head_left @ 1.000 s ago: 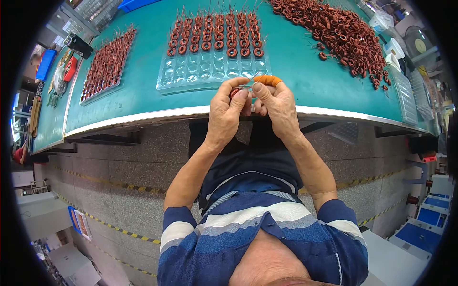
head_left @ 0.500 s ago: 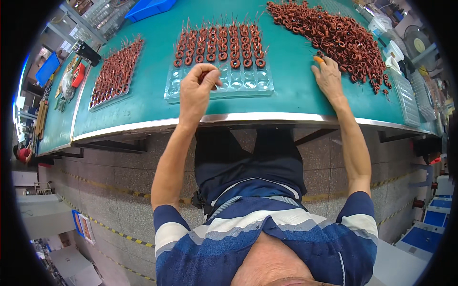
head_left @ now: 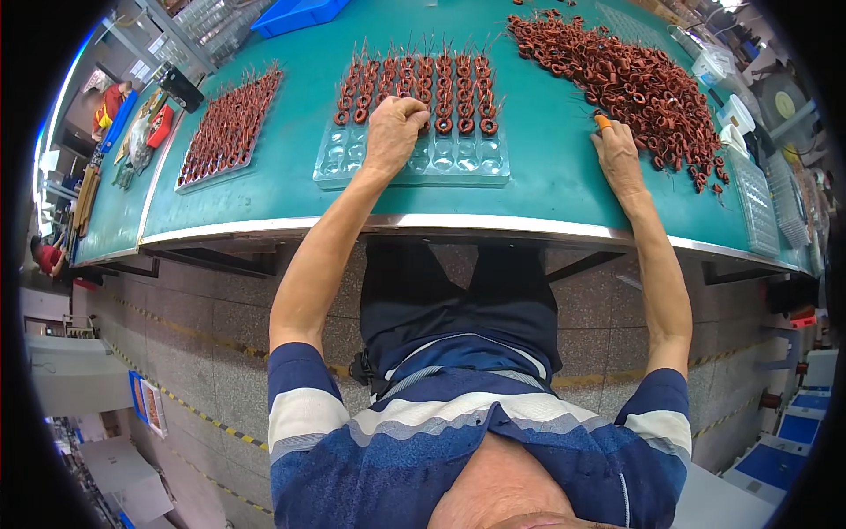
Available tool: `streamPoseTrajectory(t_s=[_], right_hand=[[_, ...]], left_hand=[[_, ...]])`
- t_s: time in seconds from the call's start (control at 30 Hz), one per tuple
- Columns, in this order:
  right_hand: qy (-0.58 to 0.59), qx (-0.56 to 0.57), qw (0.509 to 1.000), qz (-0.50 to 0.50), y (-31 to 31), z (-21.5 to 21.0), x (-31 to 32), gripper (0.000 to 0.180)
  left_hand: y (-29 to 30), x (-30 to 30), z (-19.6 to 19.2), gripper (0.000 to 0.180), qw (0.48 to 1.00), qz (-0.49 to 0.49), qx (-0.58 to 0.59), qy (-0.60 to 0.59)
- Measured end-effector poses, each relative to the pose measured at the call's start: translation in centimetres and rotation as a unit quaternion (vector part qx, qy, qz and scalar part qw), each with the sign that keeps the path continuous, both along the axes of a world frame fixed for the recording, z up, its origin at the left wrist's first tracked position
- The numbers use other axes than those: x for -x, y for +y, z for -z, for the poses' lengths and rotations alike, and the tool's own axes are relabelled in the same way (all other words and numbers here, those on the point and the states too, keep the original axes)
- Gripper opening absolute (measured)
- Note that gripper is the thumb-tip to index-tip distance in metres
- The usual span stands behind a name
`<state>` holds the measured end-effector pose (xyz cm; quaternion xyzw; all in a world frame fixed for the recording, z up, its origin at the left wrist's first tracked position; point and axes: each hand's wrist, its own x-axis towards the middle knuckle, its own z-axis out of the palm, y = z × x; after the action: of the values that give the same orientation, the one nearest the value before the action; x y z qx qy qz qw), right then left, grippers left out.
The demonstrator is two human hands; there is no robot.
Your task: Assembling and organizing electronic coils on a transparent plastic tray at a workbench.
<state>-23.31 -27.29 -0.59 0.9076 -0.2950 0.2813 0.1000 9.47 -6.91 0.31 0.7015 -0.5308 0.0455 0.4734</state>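
Red-brown ring coils with upright wire ends fill the far rows of a clear plastic tray in front of me. My left hand is over the middle of that tray, its fingers pinched at the nearest row of coils. A ring coil is in its grip, mostly hidden by the fingers. At the near left edge of a large heap of loose coils is my right hand. An orange cover is on one of its fingertips. Its fingers are curled together, and what they hold is hidden.
Left of the tray stands another tray of coils. A blue bin, a black device and a red box stand farther off. Stacked clear trays lie at the right. The table's metal edge runs before me.
My left hand has moved right and away from me, from above the tray's near left to the coil row. My right hand has drawn slightly nearer, its fingers curling in. The view has shifted a little.
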Motion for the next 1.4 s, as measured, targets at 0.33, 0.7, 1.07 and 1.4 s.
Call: streamPoseTrajectory(t_s=[0.33, 0.7, 1.07, 1.4], right_hand=[[-0.167, 0.082, 0.982, -0.032, -0.4, -1.6, 1.3, 0.015], [-0.251, -0.045, 0.933, -0.256, 16.9, -3.8, -5.1, 0.037], [-0.251, -0.144, 0.915, -0.283, 17.5, -6.0, -4.3, 0.02], [-0.309, -0.618, 0.692, -0.208, 19.4, -5.7, -4.2, 0.026]], left_hand=[[1.8, 4.2, -2.7, 0.023, 0.99, 0.019, 0.031, 0.136], [3.6, 14.3, -2.5, 0.037, 0.804, 0.372, 0.012, 0.464], [6.5, 13.2, -3.9, 0.032, 0.686, 0.402, -0.023, 0.606], [8.3, 13.6, -3.2, 0.021, 0.914, 0.301, -0.035, 0.269]])
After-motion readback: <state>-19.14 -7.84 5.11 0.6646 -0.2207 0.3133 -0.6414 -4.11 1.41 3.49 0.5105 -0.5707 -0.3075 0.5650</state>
